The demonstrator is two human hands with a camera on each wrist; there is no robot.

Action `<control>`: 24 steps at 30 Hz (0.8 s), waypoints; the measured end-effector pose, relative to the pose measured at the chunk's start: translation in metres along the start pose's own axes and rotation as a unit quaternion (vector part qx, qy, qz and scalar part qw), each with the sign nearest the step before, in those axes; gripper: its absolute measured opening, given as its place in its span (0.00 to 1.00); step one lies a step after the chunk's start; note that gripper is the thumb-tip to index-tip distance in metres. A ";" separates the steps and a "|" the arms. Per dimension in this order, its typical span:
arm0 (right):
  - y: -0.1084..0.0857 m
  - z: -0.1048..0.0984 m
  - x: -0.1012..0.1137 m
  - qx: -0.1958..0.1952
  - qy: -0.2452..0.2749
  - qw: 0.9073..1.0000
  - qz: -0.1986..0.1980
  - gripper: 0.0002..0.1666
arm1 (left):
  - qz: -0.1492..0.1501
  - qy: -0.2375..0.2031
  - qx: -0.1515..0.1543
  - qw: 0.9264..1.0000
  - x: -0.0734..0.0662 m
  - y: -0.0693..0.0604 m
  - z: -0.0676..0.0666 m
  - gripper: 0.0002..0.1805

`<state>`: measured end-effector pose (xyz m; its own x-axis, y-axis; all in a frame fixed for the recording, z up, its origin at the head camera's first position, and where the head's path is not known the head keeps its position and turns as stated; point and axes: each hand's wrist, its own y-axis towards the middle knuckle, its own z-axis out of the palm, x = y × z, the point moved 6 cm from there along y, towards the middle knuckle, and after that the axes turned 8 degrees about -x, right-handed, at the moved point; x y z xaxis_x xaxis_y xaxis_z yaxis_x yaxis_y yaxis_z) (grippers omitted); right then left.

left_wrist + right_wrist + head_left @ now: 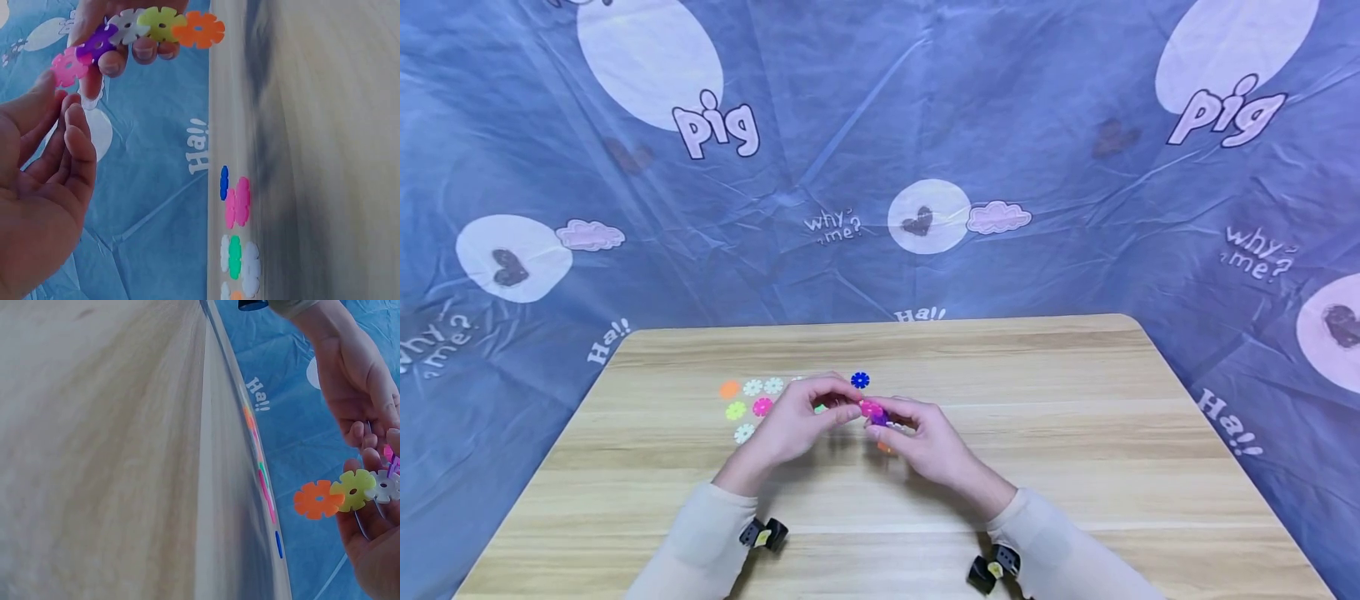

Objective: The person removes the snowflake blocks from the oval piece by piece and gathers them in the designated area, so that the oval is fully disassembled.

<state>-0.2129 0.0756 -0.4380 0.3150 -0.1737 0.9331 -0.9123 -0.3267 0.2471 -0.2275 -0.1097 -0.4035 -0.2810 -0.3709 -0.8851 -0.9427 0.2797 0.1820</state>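
Note:
A short chain of interlocked plastic snowflake discs is held above the table between both hands. In the left wrist view it runs from a pink disc (70,66) through a purple disc (96,45), a white disc (128,28) and a yellow-green disc (160,25) to an orange disc (201,30). My left hand (797,421) pinches the pink end at its edge between thumb and forefinger; its other fingers curl loosely below. Around the purple and white part, my right hand (934,443) grips the chain, its fingers behind the discs.
Loose snowflake discs lie on the wooden table (1045,400) beyond and left of my left hand, among them an orange disc (730,389), a pink disc (763,407) and a white disc (744,433). A blue disc (860,380) lies past my fingertips. A printed blue cloth (865,283) hangs behind the table.

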 end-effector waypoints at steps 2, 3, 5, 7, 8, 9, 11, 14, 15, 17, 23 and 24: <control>0.000 0.000 0.000 0.001 0.003 1.000 -0.002 0.25 | 0.010 0.012 0.001 1.000 -0.002 -0.002 0.001 0.09; 0.000 0.000 0.000 0.001 0.003 1.000 -0.001 0.26 | 0.013 0.016 0.000 1.000 -0.003 -0.003 0.001 0.08; 0.000 0.000 0.000 0.002 0.003 1.000 0.000 0.26 | 0.018 0.020 -0.006 1.000 -0.003 -0.004 0.002 0.07; 0.000 0.000 -0.001 0.001 0.003 1.000 0.002 0.26 | 0.024 0.020 -0.015 0.999 -0.004 -0.004 0.002 0.07; 0.000 -0.001 -0.001 -0.001 0.004 1.000 0.002 0.26 | 0.027 0.018 -0.020 0.999 -0.004 -0.005 0.002 0.07; 0.000 -0.001 -0.002 -0.002 0.005 1.000 0.004 0.26 | 0.030 0.015 -0.027 0.999 -0.003 -0.005 0.002 0.06; -0.001 -0.003 -0.002 -0.009 0.004 1.000 0.003 0.26 | 0.034 0.005 -0.039 0.999 -0.003 -0.005 0.001 0.06; -0.002 -0.005 -0.003 -0.017 0.013 1.000 -0.003 0.26 | 0.034 -0.017 -0.053 0.998 -0.002 -0.005 -0.001 0.05; -0.002 -0.005 -0.003 -0.020 0.015 1.000 -0.007 0.26 | 0.035 -0.023 -0.055 0.998 -0.002 -0.006 -0.002 0.05; -0.003 -0.006 -0.003 -0.024 0.019 0.999 -0.014 0.25 | 0.036 -0.029 -0.056 0.997 -0.002 -0.006 -0.002 0.05; -0.003 -0.006 -0.001 -0.033 0.030 0.999 -0.031 0.24 | 0.048 -0.031 -0.050 0.997 -0.003 -0.008 0.000 0.07; -0.003 -0.006 0.000 -0.033 0.033 0.998 -0.032 0.24 | 0.053 -0.032 -0.049 0.997 -0.003 -0.009 0.001 0.07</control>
<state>-0.2118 0.0821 -0.4373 0.3566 -0.0927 0.9297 -0.9070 -0.2730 0.3207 -0.2182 -0.1099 -0.4027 -0.3709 -0.2864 -0.8834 -0.9223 0.2250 0.3143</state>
